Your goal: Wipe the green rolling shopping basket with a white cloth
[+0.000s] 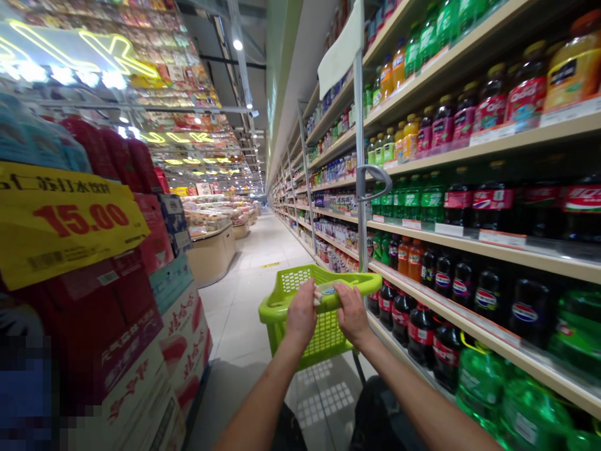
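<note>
Just ahead of my wrists sits the green shopping cart [323,341], its handle [370,285] running under both my palms. My left hand [302,316] is curled closed around one stretch of it, with a pale scrap [318,294] at the fingertips that I can't make out; my right hand [352,313] is wrapped just beside it, thumb lying along the top. I judge that I'm steering the cart along the aisle [270,241], and moving on calls for an even grip and a line clear of the metal upright [360,232] beyond my right hand.

To the right of my hands, Pepsi bottles [524,311] show their round logo, above red-labelled cola bottles [421,335] whose lettering is blurred. Left of my hands, a yellow price sign [75,219] reads 15.00, with 苏打水 (soda water) along its top, and stacked cartons [181,351] below carry 娃哈哈 in red. Above and left, a neon sign [181,137] ends in LK; the letter before is unclear.
</note>
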`<action>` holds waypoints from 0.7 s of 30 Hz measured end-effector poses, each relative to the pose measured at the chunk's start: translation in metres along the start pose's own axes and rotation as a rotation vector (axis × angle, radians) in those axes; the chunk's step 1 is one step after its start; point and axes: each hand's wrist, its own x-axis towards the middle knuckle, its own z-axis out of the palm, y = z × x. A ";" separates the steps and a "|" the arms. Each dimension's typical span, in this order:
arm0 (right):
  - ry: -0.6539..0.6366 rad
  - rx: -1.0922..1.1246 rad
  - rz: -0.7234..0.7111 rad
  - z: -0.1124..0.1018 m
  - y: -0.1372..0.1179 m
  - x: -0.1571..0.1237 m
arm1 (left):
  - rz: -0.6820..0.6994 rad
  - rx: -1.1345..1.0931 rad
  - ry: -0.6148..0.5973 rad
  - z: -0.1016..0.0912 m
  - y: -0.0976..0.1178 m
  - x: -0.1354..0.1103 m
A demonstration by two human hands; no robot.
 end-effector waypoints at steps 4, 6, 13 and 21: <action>0.034 -0.020 0.023 0.000 0.006 -0.003 | 0.122 0.007 -0.077 0.016 0.025 0.005; 0.036 -0.030 0.017 0.000 0.009 -0.003 | 0.138 0.067 -0.093 0.016 0.028 0.004; -0.010 -0.017 0.003 -0.003 0.009 0.000 | 0.080 0.169 -0.049 -0.032 -0.036 -0.018; 0.041 0.023 0.029 0.004 -0.001 0.000 | 0.187 0.120 -0.030 -0.011 -0.007 -0.010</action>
